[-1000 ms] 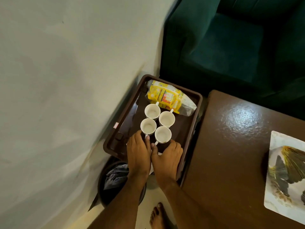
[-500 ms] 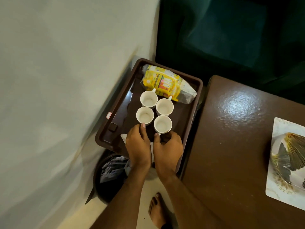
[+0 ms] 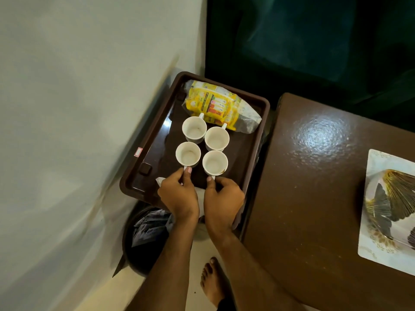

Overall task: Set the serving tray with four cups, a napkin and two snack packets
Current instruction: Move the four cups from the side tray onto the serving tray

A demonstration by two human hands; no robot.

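A dark brown serving tray [image 3: 157,140] holds white cups in a two-by-two block: far left cup [image 3: 194,129], far right cup [image 3: 217,138], near left cup [image 3: 188,154], near right cup [image 3: 215,163]. Yellow snack packets [image 3: 215,106] lie at the tray's far end. My left hand [image 3: 178,196] pinches the near left cup's handle. My right hand [image 3: 222,198] pinches the near right cup's handle. A white napkin [image 3: 200,196] shows between and under my hands, mostly hidden.
A white wall [image 3: 78,108] runs along the tray's left. A dark bin [image 3: 143,234] with rubbish stands below the tray's near end. To the right are a brown table [image 3: 314,187] with a patterned plate [image 3: 390,209], and a green armchair [image 3: 314,41] behind. My bare foot [image 3: 212,281] is on the floor.
Both hands slid back from the tray's near edge and closed on the handles of the two near cups. The camera shifted, so the tray sits a little higher in view.
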